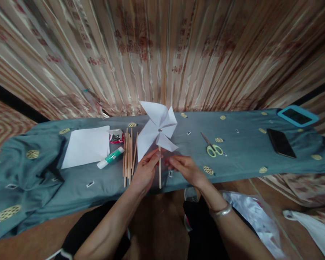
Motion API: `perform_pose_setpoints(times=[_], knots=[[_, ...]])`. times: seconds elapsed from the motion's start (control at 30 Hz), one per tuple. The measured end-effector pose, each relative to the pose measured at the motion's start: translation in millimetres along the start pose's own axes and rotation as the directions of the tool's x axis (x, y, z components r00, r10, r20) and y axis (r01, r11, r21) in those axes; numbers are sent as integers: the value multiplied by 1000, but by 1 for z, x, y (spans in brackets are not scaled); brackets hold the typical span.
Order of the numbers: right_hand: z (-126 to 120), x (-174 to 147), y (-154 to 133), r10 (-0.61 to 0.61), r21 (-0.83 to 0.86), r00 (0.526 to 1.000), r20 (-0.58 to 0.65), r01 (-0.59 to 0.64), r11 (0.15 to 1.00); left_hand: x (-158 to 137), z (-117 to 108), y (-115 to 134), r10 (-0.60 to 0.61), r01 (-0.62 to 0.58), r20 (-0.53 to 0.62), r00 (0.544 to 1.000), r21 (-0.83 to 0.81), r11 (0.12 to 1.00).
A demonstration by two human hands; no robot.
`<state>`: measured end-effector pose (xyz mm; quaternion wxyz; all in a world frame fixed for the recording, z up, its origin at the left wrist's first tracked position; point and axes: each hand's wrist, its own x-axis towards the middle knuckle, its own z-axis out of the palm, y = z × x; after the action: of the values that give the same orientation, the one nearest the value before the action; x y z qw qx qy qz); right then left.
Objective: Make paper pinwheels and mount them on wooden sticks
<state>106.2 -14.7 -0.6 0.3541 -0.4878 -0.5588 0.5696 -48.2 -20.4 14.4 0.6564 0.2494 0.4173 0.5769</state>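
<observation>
A white paper pinwheel (pixel 155 121) is held up over the near-middle of the tabletop (pixel 243 144), its blades spread around a small metal pin (pixel 160 130). Its stick (pixel 160 175) is grasped just below the blades by the left hand (pixel 147 169), between thumb and fingers, and its lower end is pointed toward the tabletop's near edge. The right hand (pixel 188 169) is held just beside the stick with its fingers bent; the fingertips are blurred, so whether anything is pinched or touched by them cannot be told. A bracelet (pixel 223 210) is worn on the right wrist.

To the left of the pinwheel, loose sticks (pixel 128 153) are laid roughly side by side. Next to them a glue stick (pixel 111 157) is set down at a slant, its end near the paper (pixel 86 148), and a red box (pixel 116 137) of small metal pieces is placed beyond it. On the right, scissors (pixel 211 146) with pale green handles are laid with blades parted slightly from view, and farther off a phone (pixel 281 143) is seen near a blue-framed board (pixel 298 116).
</observation>
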Motion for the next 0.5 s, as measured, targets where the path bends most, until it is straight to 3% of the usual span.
perform_pose_setpoints(times=[0.07, 0.17, 0.5], knots=[[10, -3, -1, 56, 24, 985, 166, -60, 998, 2, -5, -3, -4, 4, -10, 1000, 2, 1000], [25, -5, -1, 120, 78, 954, 275, -147, 986, 6, -13, -6, -16, 17, -43, 999, 15, 1000], [32, 0, -1, 115, 97, 966, 230, -141, 985, 10, -17, -2, -13, 15, -26, 1000, 80, 997]])
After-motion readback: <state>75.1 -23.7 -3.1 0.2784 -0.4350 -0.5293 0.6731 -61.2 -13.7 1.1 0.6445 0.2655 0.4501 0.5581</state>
